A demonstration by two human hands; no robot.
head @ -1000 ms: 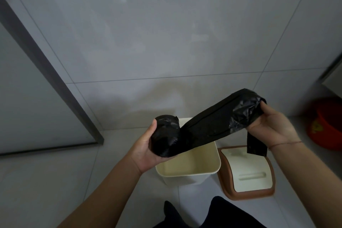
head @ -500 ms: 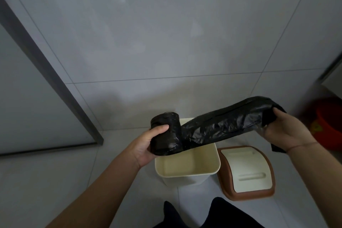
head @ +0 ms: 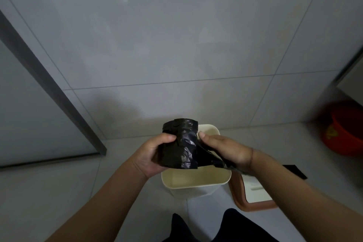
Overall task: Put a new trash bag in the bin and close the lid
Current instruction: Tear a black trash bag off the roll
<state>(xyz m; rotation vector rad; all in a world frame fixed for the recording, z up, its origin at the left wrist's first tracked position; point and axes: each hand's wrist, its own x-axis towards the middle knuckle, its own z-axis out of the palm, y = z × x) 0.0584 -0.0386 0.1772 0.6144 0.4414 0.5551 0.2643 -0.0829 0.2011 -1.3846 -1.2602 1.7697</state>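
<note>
Bin (head: 196,187) cream-coloured, open-topped, standing on pale floor tiles (head: 59,192) close to grey wall (head: 176,35); visible part of interior bare, no liner over rim, far part of interior hidden behind hands. Lid (head: 255,194) off bin, lying flat on floor just right of it, touching or nearly touching bin's right side; brown rim, cream centre panel with slot-shaped recess; part of lid hidden under right forearm. Roll of black trash bags (head: 180,144) held above far half of bin, upright, upper end higher than far rim. Left hand (head: 151,153) wrapped round left side and bottom of roll, thumb pressed on its front, fingers hidden behind: firm grasp on roll. Right hand (head: 225,149) just right of roll, thumb tip beside roll's upper edge, fingers curled over a black strip (head: 212,160) running from roll's lower right corner under palm; exact pinch hidden by back of hand. Black end piece (head: 294,171) visible past right forearm, above lid. Red-orange basin (head: 345,133) at far right on floor, well apart from bin, blurred; contents impossible to tell. Dark metal frame (head: 49,86) slanting along left side. Dark trouser legs (head: 235,228) at near edge.
</note>
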